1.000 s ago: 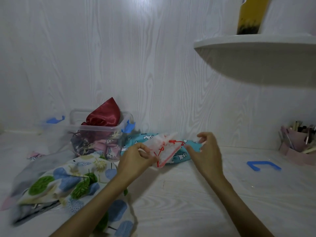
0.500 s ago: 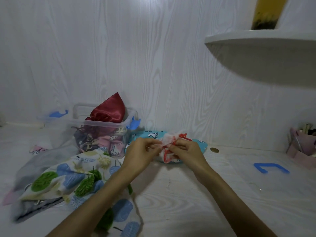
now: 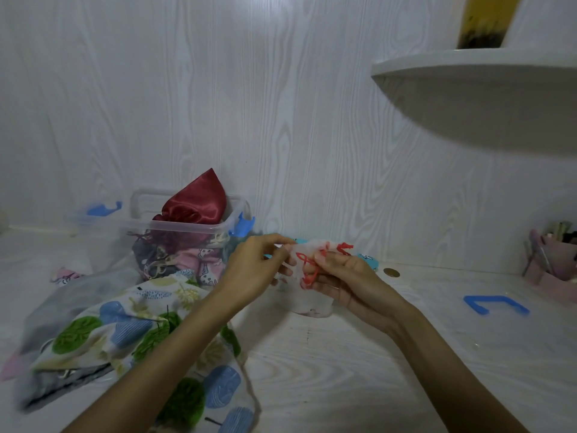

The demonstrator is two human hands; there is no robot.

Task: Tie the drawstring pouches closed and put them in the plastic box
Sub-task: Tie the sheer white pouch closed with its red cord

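Pouch in hand: a sheer white pouch (image 3: 307, 295) is being held up off the table (image 3: 343, 370), in front of the wall; probably raised so the cord can be worked freely.
Cord: the red drawstring (image 3: 307, 267) is being looped at the gathered mouth; the knot is judged not yet finished.
Left hand (image 3: 256, 270): fingers are being curled in, the pouch's top edge being pinched between thumb and fingertips.
Right hand (image 3: 349, 276): fingers are being bent round the cord and the pouch's neck, which are being gripped.
Plastic box (image 3: 187, 228): standing open to the left, near the hands, within easy reach for the drop; a red satin pouch (image 3: 196, 203) is sticking out on top.
Waiting work: a leaf-print pouch (image 3: 131, 326) is lying in front of the box.
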